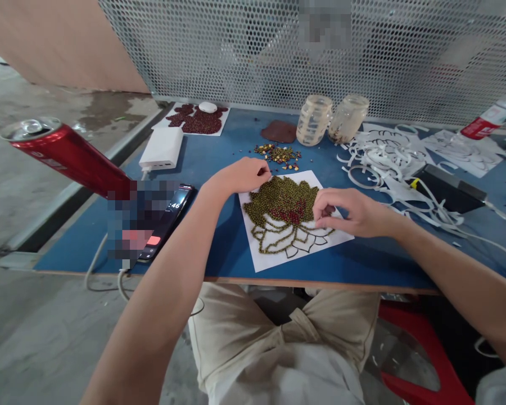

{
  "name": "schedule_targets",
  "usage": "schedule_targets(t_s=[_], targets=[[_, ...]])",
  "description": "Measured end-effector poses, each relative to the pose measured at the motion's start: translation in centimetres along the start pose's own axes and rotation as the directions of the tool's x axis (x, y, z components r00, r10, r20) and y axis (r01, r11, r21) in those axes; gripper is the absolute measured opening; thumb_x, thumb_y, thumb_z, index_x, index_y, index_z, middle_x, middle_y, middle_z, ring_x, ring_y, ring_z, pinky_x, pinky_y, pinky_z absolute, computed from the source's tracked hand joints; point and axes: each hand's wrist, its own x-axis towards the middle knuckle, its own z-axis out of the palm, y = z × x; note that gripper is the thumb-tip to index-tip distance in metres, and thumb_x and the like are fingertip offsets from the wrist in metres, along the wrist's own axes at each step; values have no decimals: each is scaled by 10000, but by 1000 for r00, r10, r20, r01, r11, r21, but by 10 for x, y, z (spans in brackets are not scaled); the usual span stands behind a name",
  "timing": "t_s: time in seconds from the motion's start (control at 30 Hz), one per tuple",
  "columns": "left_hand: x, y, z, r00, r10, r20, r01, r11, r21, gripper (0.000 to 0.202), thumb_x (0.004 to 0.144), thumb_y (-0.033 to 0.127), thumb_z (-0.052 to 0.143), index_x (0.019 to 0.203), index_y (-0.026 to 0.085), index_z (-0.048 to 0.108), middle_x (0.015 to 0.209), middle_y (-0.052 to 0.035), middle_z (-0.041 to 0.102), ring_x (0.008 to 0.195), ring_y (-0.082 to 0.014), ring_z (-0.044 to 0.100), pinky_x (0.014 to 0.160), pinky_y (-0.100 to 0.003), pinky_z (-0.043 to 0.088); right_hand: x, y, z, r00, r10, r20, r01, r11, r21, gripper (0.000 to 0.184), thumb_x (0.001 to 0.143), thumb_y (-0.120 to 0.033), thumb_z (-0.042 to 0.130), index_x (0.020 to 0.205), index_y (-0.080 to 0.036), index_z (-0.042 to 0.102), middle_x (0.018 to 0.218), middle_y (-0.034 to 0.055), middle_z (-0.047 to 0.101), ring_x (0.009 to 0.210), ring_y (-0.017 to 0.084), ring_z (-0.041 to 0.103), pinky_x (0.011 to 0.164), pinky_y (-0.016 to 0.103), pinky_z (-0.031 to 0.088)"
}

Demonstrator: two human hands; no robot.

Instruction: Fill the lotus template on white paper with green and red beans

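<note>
A person's left hand (249, 173), fingers curled, at the upper left edge of white paper (265, 262), right hand (341, 212), fingers bent, at its right side, any grip unclear; paper flat on blue table (225, 247), partly covered in green and red beans (274, 197); loose beans (278, 154) beyond

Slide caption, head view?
Left hand and right hand at a flower drawing partly covered in green beans and red beans.

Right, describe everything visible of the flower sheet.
The white paper sheet lies flat on the blue table, askew. Its outlined flower has green grains across upper petals, dark red ones centrally; several lower petals are unfilled. The left hand is at its upper left edge, the right hand over its right side; contact unclear.
</note>
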Motion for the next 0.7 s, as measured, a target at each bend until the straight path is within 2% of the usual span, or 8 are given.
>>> schedule_targets(t_s=[0.13,0.23,0.4,0.5,0.6,0.7], targets=[[1,-1,1,1000,25,-18,-25,1000,17,273,1011,380,526,995,214,741,1033,-92,820,892,-223,704,784,-355,467,13,19,-18,988,76,-134,-99,979,-179,170,1067,-388,624,1007,-257,715,987,54,748,839,217,648,792,378,494],[2,-1,1,1000,24,-13,-23,999,22,268,1023,377,521,991,221,736,1010,-86,824,888,-215,709,776,-346,465,32,43,-34,972,103,-212,-176,916,-360,205,1052,-401,596,1039,-245,729,1040,90,759,913,261,669,849,415,495],[3,-1,2,999,42,-33,-41,999,31,301,1031,364,511,1032,203,766,1042,-105,829,916,-231,707,816,-366,469,74,83,-47,966,183,-182,-256,759,-598,254,1032,-364,559,1092,-238,771,1166,116,776,1107,332,680,909,460,488],[3,-2,2,998,47,-37,-46,998,32,291,1022,351,525,1029,203,775,1047,-104,824,918,-231,701,824,-367,462,97,98,-43,940,249,-234,-341,711,-615,274,1027,-342,565,1099,-230,805,1206,131,790,1105,349,691,887,482,500],[4,-3,3,998,53,-36,-52,998,28,295,1021,367,532,1041,203,777,1030,-99,819,897,-228,692,799,-364,457,115,104,-38,906,312,-287,-423,690,-587,231,978,-321,649,1062,-219,839,1096,133,804,1027,336,701,872,487,516],[4,-4,3,998,59,-36,-58,998,31,315,1027,374,524,1066,198,782,1036,-100,819,895,-226,691,794,-363,461,126,106,-37,893,352,-280,-450,677,-583,190,934,-281,708,1019,-201,858,1012,134,799,980,328,706,849,477,523]])
